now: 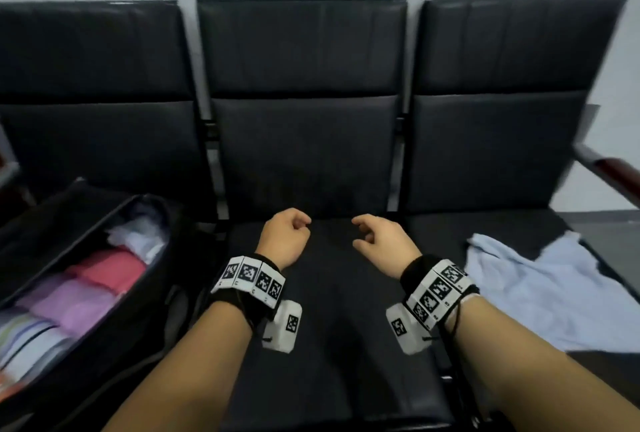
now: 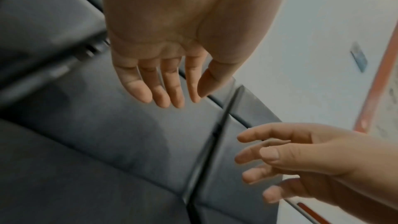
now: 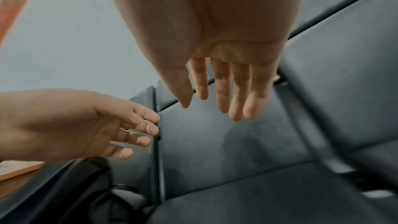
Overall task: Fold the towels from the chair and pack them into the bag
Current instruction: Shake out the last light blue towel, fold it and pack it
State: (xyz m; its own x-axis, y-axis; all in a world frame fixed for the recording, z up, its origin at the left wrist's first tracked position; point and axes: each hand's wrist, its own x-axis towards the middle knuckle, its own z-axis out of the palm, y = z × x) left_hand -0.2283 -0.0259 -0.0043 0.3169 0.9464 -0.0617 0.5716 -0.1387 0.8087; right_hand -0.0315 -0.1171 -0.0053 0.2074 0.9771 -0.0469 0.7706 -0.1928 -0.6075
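A crumpled light blue towel lies on the right chair seat. The black bag stands unzipped on the left seat, with folded pink, purple and white towels packed in a row inside. Both hands hover over the bare middle seat, a short gap between them. My left hand holds nothing; in the left wrist view its fingers hang loosely. My right hand is empty too, its fingers relaxed and nearly straight. The towel is to the right of my right wrist.
Three black padded chairs stand joined in a row against a pale wall. A metal armrest juts out at the far right. An orange-brown surface shows at the left beyond the bag.
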